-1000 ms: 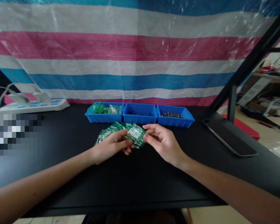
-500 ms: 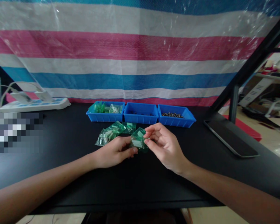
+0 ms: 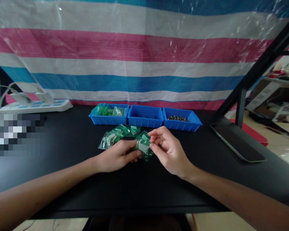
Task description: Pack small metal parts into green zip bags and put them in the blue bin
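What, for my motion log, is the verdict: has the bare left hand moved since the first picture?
Yes: the left hand has moved toward the near edge of the black table, away from the middle blue plastic bin.

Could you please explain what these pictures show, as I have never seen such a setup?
There is no machine here: a person works with two bare hands, and every picture comes from one camera worn on the head, looking forward and down. The left hand holds green packaging, perhaps several packets; the right hand has its fingertips at the edge. On the black table lie more green packets, three blue bins, what looks like a phone and a white power strip.
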The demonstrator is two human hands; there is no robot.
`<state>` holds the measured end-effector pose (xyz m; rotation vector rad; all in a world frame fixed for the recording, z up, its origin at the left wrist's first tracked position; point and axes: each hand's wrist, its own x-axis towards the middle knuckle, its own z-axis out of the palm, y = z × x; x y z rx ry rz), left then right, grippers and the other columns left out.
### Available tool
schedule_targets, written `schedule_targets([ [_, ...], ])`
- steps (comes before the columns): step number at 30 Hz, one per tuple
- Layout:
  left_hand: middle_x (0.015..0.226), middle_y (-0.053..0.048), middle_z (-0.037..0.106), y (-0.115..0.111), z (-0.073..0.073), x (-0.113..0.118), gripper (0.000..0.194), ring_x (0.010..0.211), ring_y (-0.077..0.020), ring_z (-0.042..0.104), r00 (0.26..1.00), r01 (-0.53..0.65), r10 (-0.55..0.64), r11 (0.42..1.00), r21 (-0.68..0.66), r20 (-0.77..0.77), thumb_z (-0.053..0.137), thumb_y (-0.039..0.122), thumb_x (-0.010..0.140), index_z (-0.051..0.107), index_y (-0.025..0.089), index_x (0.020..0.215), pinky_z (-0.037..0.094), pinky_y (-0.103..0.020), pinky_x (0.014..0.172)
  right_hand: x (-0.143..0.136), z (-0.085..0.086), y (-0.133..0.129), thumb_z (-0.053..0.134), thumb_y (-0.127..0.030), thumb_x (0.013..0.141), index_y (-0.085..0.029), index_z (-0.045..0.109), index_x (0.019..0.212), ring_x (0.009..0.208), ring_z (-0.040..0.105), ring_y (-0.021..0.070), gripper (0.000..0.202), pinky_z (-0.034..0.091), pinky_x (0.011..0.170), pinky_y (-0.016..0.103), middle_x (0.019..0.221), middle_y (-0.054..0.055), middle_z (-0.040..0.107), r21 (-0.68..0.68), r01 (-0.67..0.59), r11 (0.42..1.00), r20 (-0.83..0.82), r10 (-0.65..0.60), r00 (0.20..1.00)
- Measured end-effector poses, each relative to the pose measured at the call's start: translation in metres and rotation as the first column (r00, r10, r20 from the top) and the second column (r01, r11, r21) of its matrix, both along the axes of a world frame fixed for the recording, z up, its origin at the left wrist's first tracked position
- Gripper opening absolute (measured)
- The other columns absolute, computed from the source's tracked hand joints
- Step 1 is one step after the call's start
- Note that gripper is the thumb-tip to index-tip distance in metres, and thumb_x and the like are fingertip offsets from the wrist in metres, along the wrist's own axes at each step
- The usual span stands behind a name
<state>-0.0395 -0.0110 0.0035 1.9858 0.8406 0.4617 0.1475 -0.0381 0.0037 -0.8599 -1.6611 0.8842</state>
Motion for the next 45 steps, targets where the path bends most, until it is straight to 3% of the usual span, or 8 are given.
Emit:
schedule_targets([
  [7, 0.073, -0.002, 0.059, 0.002, 0.0, 0.003, 0.022, 0.062, -0.0117, 0.056, 0.997, -0.034, 0.04, 0.995, -0.098, 0.063, 0.044, 0.034, 0.086, 0.051, 0.015, 0.079, 0.047, -0.022, 0.057, 0.001, 0.001, 0.003, 0.053, -0.015, 0.076, -0.02, 0.05, 0.097, 0.069, 0.049, 0.0104, 0.022, 0.045, 0.06, 0.024, 0.08, 0.001, 0.046, -0.079, -0.033, 0.996, -0.021, 0.031, 0.999],
  [13, 0.071, -0.001, 0.057, 0.003, -0.004, 0.003, 0.027, 0.059, -0.0107, 0.055, 0.991, -0.076, 0.088, 0.99, -0.115, 0.099, 0.043, 0.04, 0.086, 0.05, 0.015, 0.079, 0.047, -0.022, 0.056, 0.002, -0.001, 0.007, 0.052, -0.017, 0.077, -0.021, 0.052, 0.093, 0.08, 0.051, 0.0143, 0.017, 0.047, 0.062, 0.026, 0.085, 0.003, 0.049, -0.098, 0.002, 0.995, 0.038, 0.001, 0.999],
  [25, 0.071, -0.001, 0.057, 0.006, -0.007, 0.002, 0.03, 0.057, -0.0085, 0.052, 0.968, -0.139, 0.175, 0.971, -0.195, 0.182, 0.045, 0.044, 0.085, 0.048, 0.014, 0.079, 0.044, -0.021, 0.053, 0.004, -0.001, 0.014, 0.062, -0.017, 0.067, -0.018, 0.052, 0.095, 0.073, 0.055, 0.0116, 0.03, 0.048, 0.066, 0.027, 0.086, 0.003, 0.056, -0.235, -0.035, 0.971, -0.127, 0.005, 0.992],
  [31, 0.071, 0.0, 0.057, 0.007, -0.008, 0.002, 0.032, 0.057, -0.0087, 0.053, 0.966, -0.161, 0.193, 0.97, -0.184, 0.171, 0.044, 0.045, 0.085, 0.048, 0.015, 0.08, 0.044, -0.021, 0.052, 0.006, -0.004, 0.02, 0.06, -0.025, 0.073, -0.015, 0.06, 0.087, 0.061, 0.056, 0.0108, 0.018, 0.048, 0.058, 0.027, 0.072, 0.001, 0.061, -0.337, -0.044, 0.941, -0.088, 0.015, 0.996],
  [39, 0.071, 0.001, 0.057, 0.007, -0.008, 0.002, 0.028, 0.056, -0.0089, 0.054, 0.968, -0.175, 0.201, 0.97, -0.17, 0.148, 0.043, 0.042, 0.086, 0.048, 0.015, 0.079, 0.045, -0.021, 0.052, 0.007, -0.005, 0.02, 0.061, -0.024, 0.072, -0.014, 0.061, 0.083, 0.058, 0.055, 0.0096, 0.016, 0.047, 0.058, 0.026, 0.065, -0.001, 0.059, -0.339, -0.058, 0.939, -0.133, 0.013, 0.991],
  [45, 0.072, 0.0, 0.058, 0.008, -0.008, 0.002, 0.025, 0.057, -0.0088, 0.054, 0.973, -0.164, 0.187, 0.973, -0.163, 0.139, 0.042, 0.039, 0.088, 0.048, 0.015, 0.08, 0.046, -0.021, 0.054, 0.007, -0.003, 0.02, 0.061, -0.026, 0.073, -0.014, 0.06, 0.084, 0.061, 0.056, 0.0109, 0.015, 0.048, 0.06, 0.027, 0.069, 0.001, 0.06, -0.29, -0.02, 0.957, -0.07, 0.0, 0.998],
])
